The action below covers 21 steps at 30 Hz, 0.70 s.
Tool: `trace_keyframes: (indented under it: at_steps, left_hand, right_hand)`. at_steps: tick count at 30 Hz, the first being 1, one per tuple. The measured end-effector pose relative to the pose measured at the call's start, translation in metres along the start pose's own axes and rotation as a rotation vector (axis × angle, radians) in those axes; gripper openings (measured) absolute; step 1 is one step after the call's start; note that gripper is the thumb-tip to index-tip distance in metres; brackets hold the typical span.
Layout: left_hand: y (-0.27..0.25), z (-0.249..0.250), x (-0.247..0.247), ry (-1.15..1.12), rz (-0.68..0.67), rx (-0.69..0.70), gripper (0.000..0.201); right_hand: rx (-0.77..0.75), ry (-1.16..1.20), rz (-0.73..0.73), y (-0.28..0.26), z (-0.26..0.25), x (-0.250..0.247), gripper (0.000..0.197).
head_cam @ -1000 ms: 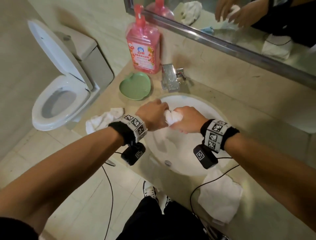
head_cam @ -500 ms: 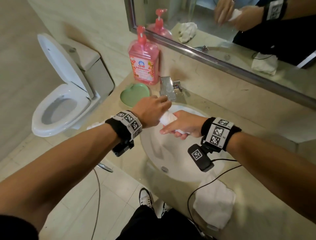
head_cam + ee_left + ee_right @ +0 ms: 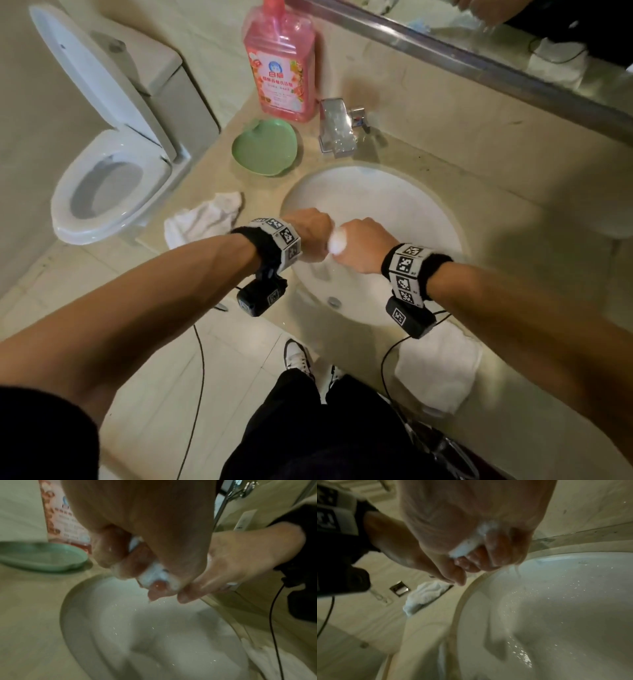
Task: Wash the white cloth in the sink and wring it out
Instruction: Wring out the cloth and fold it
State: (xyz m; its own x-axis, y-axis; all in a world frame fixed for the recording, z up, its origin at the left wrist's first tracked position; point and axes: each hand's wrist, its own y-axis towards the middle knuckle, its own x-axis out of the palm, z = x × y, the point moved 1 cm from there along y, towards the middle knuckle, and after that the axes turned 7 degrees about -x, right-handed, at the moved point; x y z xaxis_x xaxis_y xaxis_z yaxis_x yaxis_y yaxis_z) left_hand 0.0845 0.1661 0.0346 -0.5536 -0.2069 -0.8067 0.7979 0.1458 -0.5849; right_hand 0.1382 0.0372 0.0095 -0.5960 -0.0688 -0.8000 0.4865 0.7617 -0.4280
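Both my fists grip one bunched white cloth [image 3: 337, 242] over the left part of the round white sink [image 3: 411, 205]. My left hand [image 3: 310, 233] holds its left end and my right hand [image 3: 363, 245] its right end, knuckles nearly touching. In the left wrist view the left hand [image 3: 145, 563] has its fingers curled round the wet cloth [image 3: 152, 574]. In the right wrist view the right hand [image 3: 481, 550] squeezes the cloth [image 3: 467, 546], and water runs off the fingers into the sink [image 3: 556, 615]. Most of the cloth is hidden inside the fists.
A chrome tap [image 3: 337, 130] stands behind the sink. A pink soap bottle [image 3: 281, 68] and a green heart-shaped dish [image 3: 263, 147] sit at the back left. Other white cloths lie on the counter at left [image 3: 202, 219] and front right [image 3: 438, 370]. An open toilet [image 3: 109, 185] stands left.
My hands have drawn back from near the tap toward the sink's front left, and the right hand has closed from a loose hold into a tight fist on the cloth.
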Motion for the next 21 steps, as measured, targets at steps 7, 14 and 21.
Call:
trace_keyframes:
  at_steps: [7,14,21]
  left_hand:
    - [0.003,0.006,0.045,-0.17,-0.098,-0.044,0.023]
    - [0.015,-0.002,0.051,-0.326,-0.088,-0.082,0.016]
    - [0.013,-0.018,0.014,-0.351,-0.094,0.011,0.047]
  right_hand:
    - [-0.131,-0.247,0.043,0.004,0.014,0.034,0.028]
    - [-0.177,-0.379,0.034,0.018,0.014,0.023,0.021]
    - [-0.12,-0.126,-0.021,0.021,0.011,-0.017,0.041]
